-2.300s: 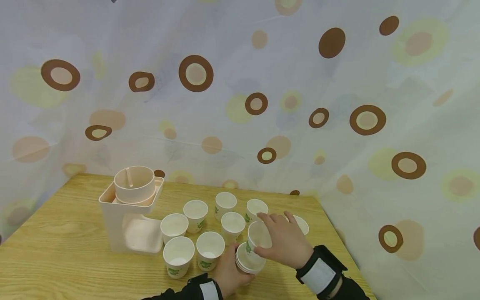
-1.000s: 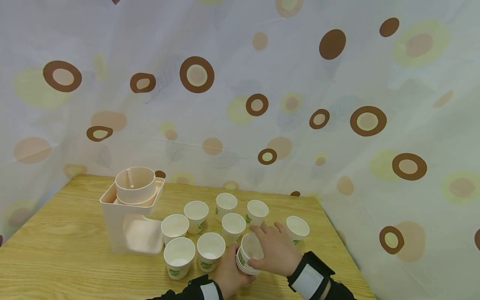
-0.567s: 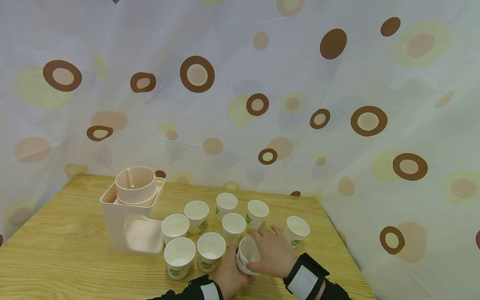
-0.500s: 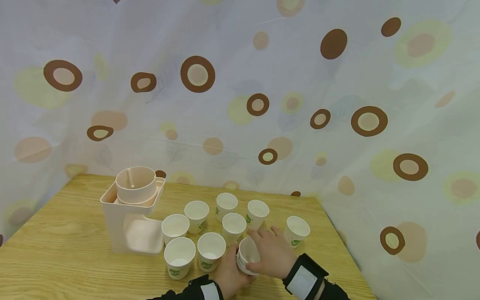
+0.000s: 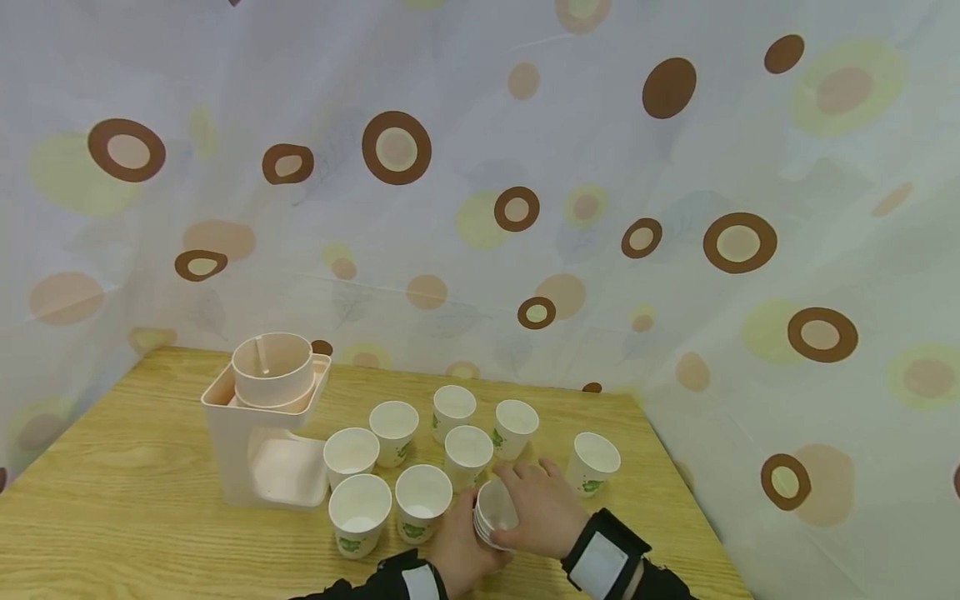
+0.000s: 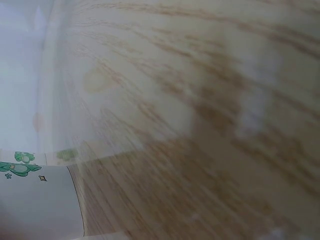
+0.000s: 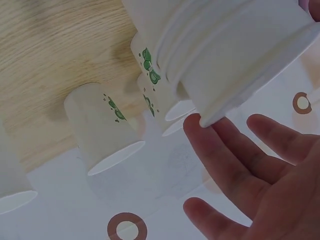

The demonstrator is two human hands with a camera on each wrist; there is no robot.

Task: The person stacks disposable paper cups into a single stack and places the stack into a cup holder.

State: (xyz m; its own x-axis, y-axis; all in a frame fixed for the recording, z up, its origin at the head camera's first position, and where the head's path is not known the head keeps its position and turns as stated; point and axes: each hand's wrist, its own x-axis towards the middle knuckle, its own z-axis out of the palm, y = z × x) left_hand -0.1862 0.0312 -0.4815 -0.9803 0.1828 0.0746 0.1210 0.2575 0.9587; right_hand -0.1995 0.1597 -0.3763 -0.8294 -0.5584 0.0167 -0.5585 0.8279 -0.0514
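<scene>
My left hand (image 5: 459,546) grips a stack of nested white paper cups (image 5: 483,537) from its left side, near the front of the table. The top paper cup (image 5: 497,502) sits deep in the stack, its rim just above the others. My right hand (image 5: 546,512) holds this top cup by its rim from the right. In the right wrist view, fingertips (image 7: 192,122) touch the rim of the top cup, with several stacked rims above it. The left wrist view shows a cup with green print (image 6: 40,200) at its lower left; the left hand is out of sight there.
Several single paper cups stand upright left of and behind the stack, including a near one (image 5: 423,500). Another single cup (image 5: 594,462) stands to the right, beyond the right hand. A pale pink plastic container (image 5: 232,450) stands on the wooden table (image 5: 112,500) at left.
My right hand has moved down and left, lowering the top cup into the stack. My left hand keeps its grip on the stack, almost unmoved.
</scene>
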